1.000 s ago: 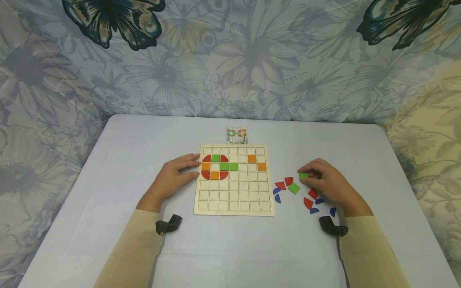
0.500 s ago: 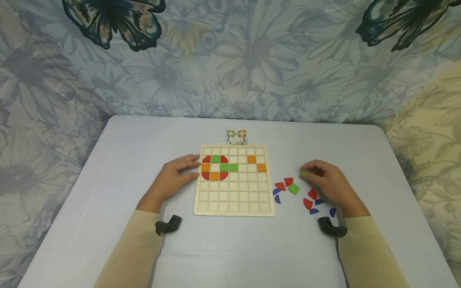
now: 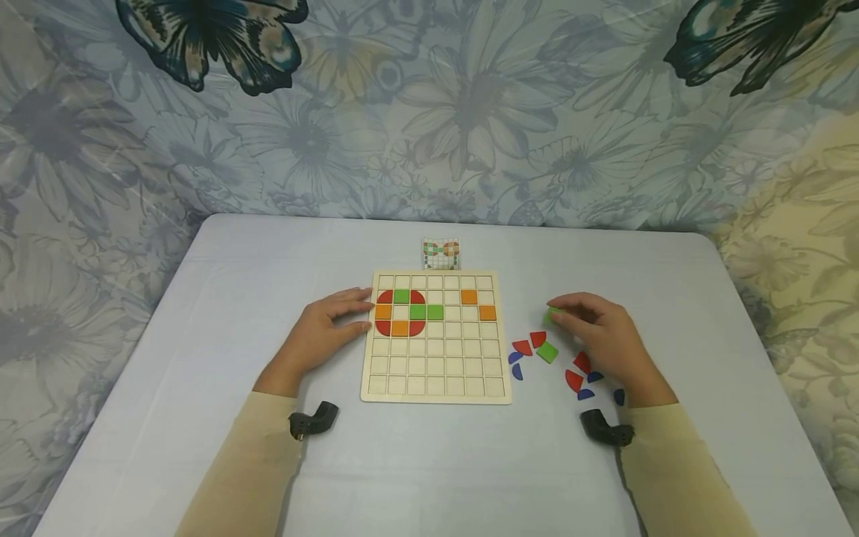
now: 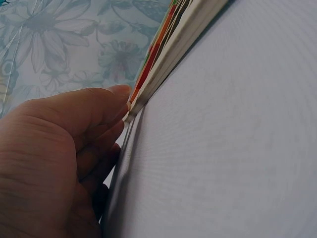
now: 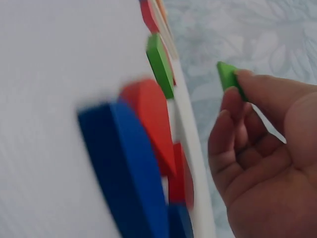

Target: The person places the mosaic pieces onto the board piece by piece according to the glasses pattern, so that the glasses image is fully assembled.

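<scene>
A wooden grid board [image 3: 435, 365] lies mid-table, with red, orange and green tiles set in its upper rows. My left hand [image 3: 321, 332] rests at the board's left edge, thumb and fingertips touching it, fingers extended. In the left wrist view, the thumb meets the board's side [image 4: 163, 59]. My right hand [image 3: 600, 335] pinches a green square tile [image 5: 228, 78] between thumb and forefinger, above the table to the right of the board. Another green square tile [image 3: 547, 352] lies flat on the table, nearer the board.
Red quarter-round tiles [image 3: 573, 380] and blue half-round tiles [image 3: 586, 394] lie loose right of the board, some below my right hand. A small printed pattern card [image 3: 441, 254] stands or lies behind the board's top edge. The white tabletop [image 3: 436, 470] ends at a flowered backdrop.
My right hand has moved left toward the board, carrying the pinched green tile and turning it. The left hand and the board stay where they were.
</scene>
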Demonstrator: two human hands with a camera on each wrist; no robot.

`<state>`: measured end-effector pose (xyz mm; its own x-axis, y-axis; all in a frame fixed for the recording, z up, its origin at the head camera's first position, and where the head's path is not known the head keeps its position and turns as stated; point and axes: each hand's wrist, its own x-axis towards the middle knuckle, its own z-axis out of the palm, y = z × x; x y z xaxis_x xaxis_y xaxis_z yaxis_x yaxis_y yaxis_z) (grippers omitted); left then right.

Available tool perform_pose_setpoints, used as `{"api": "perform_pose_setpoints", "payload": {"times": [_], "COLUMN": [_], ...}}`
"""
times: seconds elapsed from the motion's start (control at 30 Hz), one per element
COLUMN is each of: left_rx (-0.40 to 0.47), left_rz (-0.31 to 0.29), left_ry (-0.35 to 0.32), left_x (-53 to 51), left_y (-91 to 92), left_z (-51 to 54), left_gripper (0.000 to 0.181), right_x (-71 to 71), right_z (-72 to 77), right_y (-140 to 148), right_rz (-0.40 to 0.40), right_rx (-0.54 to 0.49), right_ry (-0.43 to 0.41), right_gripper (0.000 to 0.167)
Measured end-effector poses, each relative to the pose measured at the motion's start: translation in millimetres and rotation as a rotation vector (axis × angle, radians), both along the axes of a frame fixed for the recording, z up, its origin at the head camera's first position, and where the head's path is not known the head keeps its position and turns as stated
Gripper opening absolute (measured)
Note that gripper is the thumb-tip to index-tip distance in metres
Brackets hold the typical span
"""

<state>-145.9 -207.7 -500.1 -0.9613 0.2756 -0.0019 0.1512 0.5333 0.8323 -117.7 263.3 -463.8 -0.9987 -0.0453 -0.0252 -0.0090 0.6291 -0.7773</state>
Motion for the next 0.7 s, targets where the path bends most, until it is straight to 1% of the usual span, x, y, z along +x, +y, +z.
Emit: {"api": "perform_pose_setpoints", "payload": {"times": [0.13,0.23,0.47,0.6,0.7], "left_rx": [0.002,0.005,0.003,0.003,-0.001], "left_rz": [0.002,0.001,0.000,0.000,0.003], "left_ry": [-0.002,-0.004,-0.007,-0.008,-0.007], "left_x": [0.3,0.2,0.8,1.1,1.0], "left_y": [0.4,0.6,1.3,1.8,1.9], "left_z": [0.4,0.6,2.2,2.9,3.1], "left_gripper": [0.039,0.038,0.038,0.038,0.038], "right_x": [0.6,0.8,-0.9,-2.8,-5.1], "right_z": [6.1,8.0,10.8,12.2,13.5], "right_y": [-11.3,-18.5,-33.4,-42.7,-49.8], "right_rz": [0.018,0.032,0.086,0.108,0.117], "right_rx": [-0.031,-0.048,-0.097,-0.147,-0.163], "right_ry": [0.018,0.035,0.072,0.063,0.051], "right_gripper": [0.024,0.020,0.019,0.018,0.017]}}
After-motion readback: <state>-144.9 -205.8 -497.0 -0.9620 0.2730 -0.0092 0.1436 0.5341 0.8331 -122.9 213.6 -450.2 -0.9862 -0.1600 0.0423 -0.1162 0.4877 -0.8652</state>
